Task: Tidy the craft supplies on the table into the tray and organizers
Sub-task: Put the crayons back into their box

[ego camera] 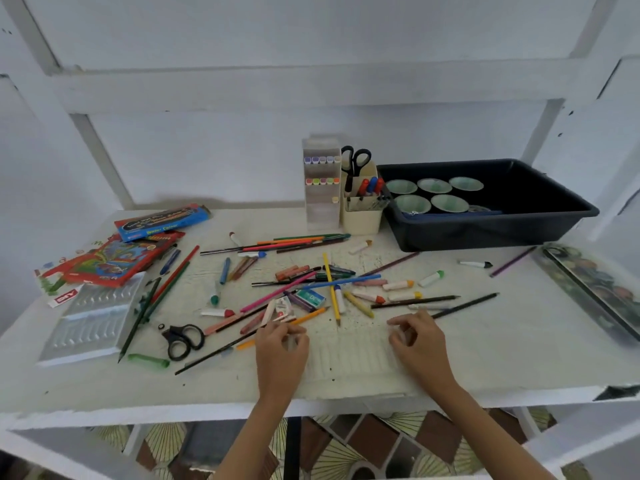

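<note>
The left hand point(282, 341) and right hand point(415, 336) curl at a faint clear ribbed insert point(349, 355), six o'clock on the tabletop point(519, 341); grip unclear.

Loose coloured pencils, crayons and markers point(332, 285) strewn flat mid-frame. Black plastic tray point(502, 233) upper right, green-lined cups point(434, 185) inside. Cream pen cup point(362, 221) and clear marker organizer point(322, 209) upright just left. Clear ribbed plastic insert point(349, 358) flat, lower centre.

Soft, even, bluish light is falling across the table point(485, 341), casting faint shadows, while wide-angle distortion is bending the frame edges and blur is softening fine detail.
</note>
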